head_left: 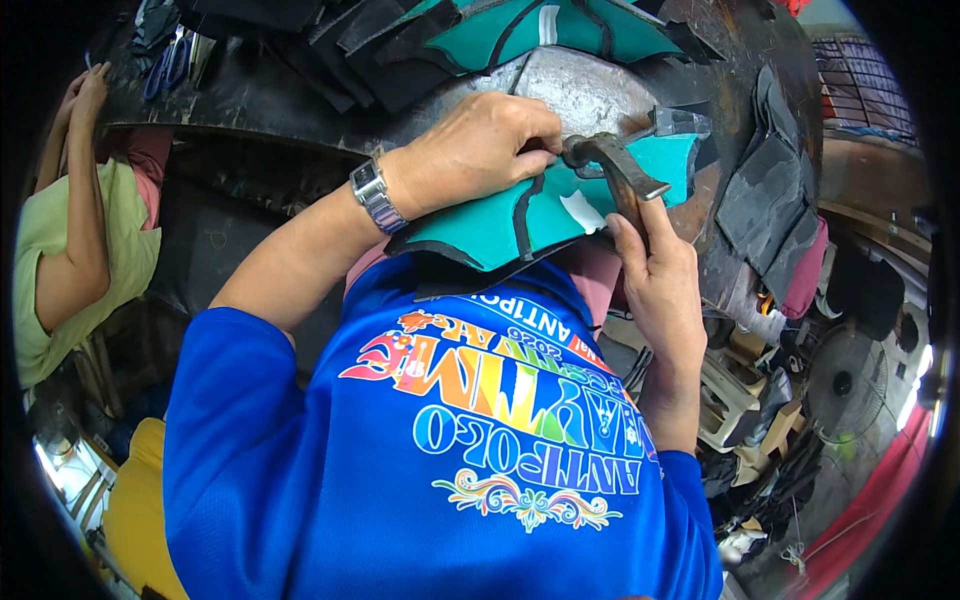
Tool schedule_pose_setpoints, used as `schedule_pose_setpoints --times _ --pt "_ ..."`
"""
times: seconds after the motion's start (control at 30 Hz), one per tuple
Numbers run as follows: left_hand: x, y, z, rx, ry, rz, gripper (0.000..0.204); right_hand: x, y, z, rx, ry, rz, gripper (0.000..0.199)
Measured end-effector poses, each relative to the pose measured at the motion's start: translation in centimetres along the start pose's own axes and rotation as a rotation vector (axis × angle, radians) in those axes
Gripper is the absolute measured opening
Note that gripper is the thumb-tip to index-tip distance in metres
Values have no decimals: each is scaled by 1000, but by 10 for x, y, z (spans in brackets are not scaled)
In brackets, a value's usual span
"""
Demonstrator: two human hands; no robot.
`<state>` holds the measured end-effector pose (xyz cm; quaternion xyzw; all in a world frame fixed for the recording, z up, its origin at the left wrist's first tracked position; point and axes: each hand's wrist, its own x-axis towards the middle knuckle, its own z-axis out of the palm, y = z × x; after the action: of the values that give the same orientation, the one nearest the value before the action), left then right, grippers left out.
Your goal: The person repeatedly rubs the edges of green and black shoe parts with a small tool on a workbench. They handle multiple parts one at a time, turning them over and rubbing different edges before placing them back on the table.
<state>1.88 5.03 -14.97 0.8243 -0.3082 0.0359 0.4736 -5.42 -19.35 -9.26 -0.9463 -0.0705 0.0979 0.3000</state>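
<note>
1. While seated at far left, a co-worker in a pale green top [45,250], arm raised against the dark workbench [250,95].
2. Left hand [480,150], steel wristwatch [377,195] on the wrist, fingers closed, pressing down the teal, black-edged shoe-upper piece [500,225].
3. Right hand [655,280] wrapped around the dark-handled hammer [620,170], head seemingly touching the teal piece.
4. Stacked grey-black cut pieces [765,195] at far right.
</note>
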Motion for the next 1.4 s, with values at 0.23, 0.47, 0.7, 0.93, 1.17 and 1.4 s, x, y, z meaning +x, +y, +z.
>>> schedule_pose_setpoints --times 0.23,0.47,0.7,0.93,1.17,1.4 --pt "19 22 5 -212 107 -47 10 -14 3 -25 635 292 43 51" --pt "93 18 56 -95 54 -31 17 -11 9 -45 645 598 -66 52" --pt "83 2 61 31 -35 -183 23 9 49 -19 96 261 196 47" --pt "70 9 51 -117 -29 -260 23 2 40 -16 82 265 143 45" --pt "68 15 52 41 -4 -175 14 4 35 -21 115 272 150 43" --pt "63 12 55 88 -1 -108 12 -10 22 -25 521 538 -49 50"
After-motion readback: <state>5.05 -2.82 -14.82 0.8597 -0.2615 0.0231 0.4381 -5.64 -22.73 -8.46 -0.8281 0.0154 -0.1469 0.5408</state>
